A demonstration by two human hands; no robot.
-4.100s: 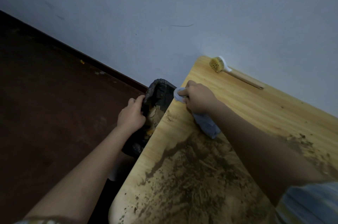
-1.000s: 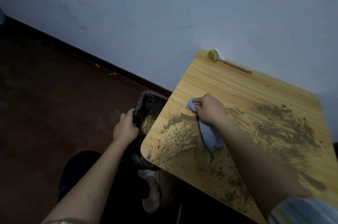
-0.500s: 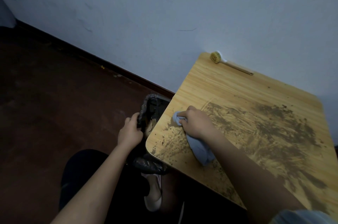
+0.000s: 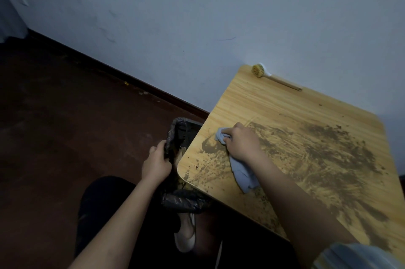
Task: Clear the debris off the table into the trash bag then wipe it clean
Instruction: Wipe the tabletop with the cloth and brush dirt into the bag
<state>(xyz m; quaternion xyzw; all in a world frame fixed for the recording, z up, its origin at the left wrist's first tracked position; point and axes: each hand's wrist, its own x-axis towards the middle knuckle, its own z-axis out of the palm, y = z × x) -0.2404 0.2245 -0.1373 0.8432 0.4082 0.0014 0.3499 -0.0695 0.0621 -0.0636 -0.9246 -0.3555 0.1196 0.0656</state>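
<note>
Debris (image 4: 317, 152) on the table (image 4: 258, 97) looks loose, light, smearing — right hand (image 4: 243, 143) bunches the soft cloth (image 4: 243, 174) near the left edge, left hand (image 4: 156, 164) grips the limp trash bag (image 4: 175, 135) rim.

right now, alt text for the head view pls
A person's right hand wipes a blue cloth across a dirt-smeared wooden table while the left hand holds a black trash bag open at its edge. A brush lies at the far corner.

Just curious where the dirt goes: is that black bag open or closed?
Open. The left hand grips the trash bag rim beside the table edge, and its dark mouth gapes.
</note>
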